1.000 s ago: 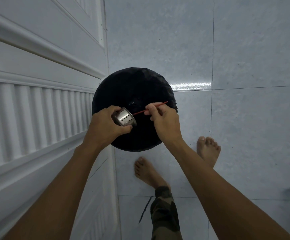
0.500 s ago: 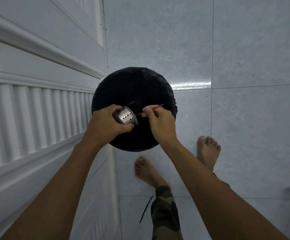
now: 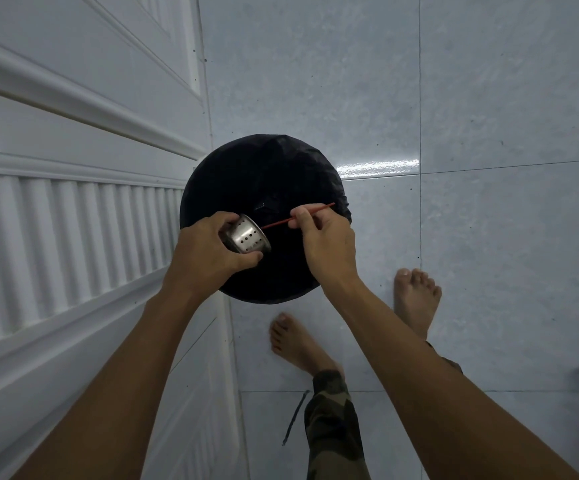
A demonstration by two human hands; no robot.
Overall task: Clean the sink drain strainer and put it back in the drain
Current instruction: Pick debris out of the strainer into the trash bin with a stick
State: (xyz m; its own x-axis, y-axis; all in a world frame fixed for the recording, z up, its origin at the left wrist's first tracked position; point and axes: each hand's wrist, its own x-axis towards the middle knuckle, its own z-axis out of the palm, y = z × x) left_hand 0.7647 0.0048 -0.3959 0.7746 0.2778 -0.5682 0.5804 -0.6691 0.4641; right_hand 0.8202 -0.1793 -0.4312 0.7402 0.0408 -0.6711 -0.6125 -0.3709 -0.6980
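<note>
Pulled back slightly: right hand (image 3: 329,244) pinching stick (image 3: 281,221), tip at strainer (image 3: 248,239) mouth; left hand (image 3: 201,254) gripping strainer, tilted over bin (image 3: 264,164), likely so muck drops in.

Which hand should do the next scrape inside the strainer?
Right. The right hand pinches the red stick, tip at the strainer; the left hand only grips it over the black bin.
</note>
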